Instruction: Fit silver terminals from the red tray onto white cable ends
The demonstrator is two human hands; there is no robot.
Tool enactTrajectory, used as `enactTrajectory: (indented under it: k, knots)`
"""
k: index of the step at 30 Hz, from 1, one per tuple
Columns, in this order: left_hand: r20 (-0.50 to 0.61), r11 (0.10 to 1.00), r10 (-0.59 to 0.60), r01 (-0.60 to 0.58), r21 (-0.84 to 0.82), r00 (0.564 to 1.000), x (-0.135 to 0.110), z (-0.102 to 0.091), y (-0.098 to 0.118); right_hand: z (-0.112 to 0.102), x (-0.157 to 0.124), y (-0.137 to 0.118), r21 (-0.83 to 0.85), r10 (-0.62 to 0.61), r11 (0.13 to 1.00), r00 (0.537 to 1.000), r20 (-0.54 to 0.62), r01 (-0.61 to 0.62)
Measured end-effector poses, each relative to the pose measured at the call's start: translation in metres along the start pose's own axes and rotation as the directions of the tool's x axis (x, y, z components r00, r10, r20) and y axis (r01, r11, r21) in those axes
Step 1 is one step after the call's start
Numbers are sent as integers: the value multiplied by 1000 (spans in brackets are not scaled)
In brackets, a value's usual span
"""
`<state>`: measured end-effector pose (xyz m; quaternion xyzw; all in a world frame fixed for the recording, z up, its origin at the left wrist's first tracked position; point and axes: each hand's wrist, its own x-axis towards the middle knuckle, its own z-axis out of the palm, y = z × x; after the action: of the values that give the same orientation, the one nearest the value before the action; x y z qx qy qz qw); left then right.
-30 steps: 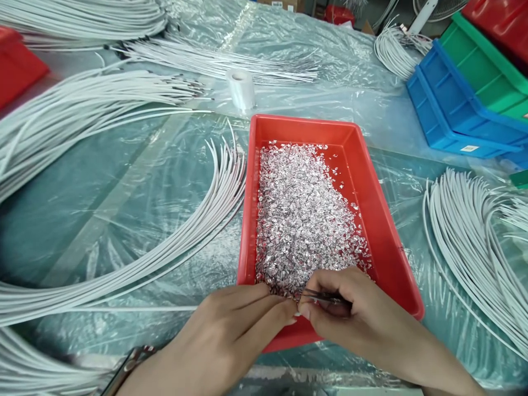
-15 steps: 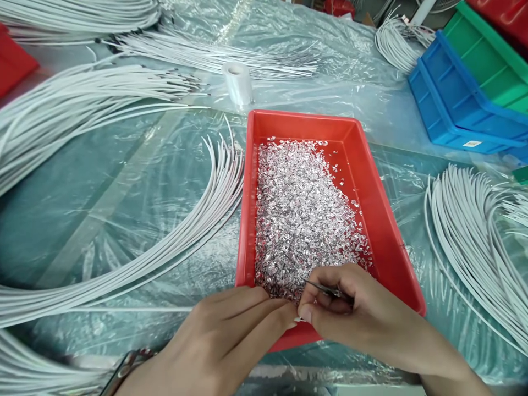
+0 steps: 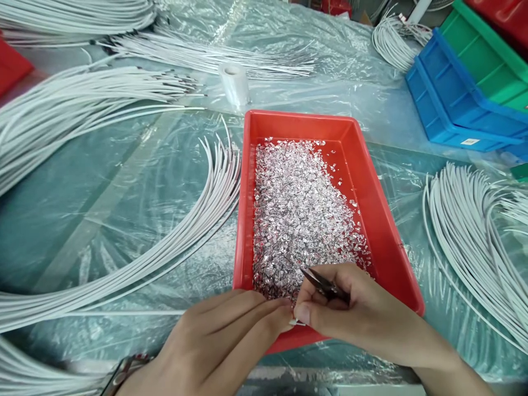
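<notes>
left hand [image 3: 223, 333] and right hand [image 3: 352, 316] crowd the red tray's near edge [image 3: 295, 339].

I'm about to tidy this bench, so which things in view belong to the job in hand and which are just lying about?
Seemingly in use: dark pointed tool in the right hand; white piece between right hand and left hand; red tray with silvery scraps.

Seemingly just lying about: clear roll; blue bins; green bin; white cable bundle at right.

Right hand [image 3: 346, 308] holding snips [image 3: 329, 287], red tray [image 3: 383, 231]
</notes>
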<state>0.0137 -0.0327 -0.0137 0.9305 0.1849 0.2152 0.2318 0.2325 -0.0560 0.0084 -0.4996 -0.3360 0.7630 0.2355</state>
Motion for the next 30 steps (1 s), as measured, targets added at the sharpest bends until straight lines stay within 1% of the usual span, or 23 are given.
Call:
enactTrajectory:
  k: [3,5,7,13,16,19,23,26,30]
  knots:
    - [-28,999,18,-17,40,999,0,0,0,0,0,-1,11,4,1000,1000,-6,-4]
    - [-14,997,58,-57,51,998,0,-1,-1,1,0,-2,11,-1,1000,1000,-10,2]
    - [-5,996,73,-73,59,997,0,-2,-3,1,-1,-2,-7,-6,1000,1000,-4,6]
    - [-14,993,66,-64,99,998,0,-3,-3,2,-3,-3,-62,-26,998,1000,1,26]
    - [-30,992,81,-78,103,996,1,-3,-2,3,-3,-3,-90,-38,995,999,1,38]
    - [-57,996,52,-48,78,997,2,-2,0,5,-3,-3,-80,-38,996,999,11,38]
    - [-95,1000,5,-2,26,995,3,1,3,6,-4,-5,-60,2,998,1000,8,-2]
    - [-109,1000,12,-10,24,994,2,2,3,7,-5,-6,-57,25,998,1000,-1,-25]
    - [-107,996,49,-41,73,993,2,0,0,7,-4,-5,-30,34,999,999,11,-34]
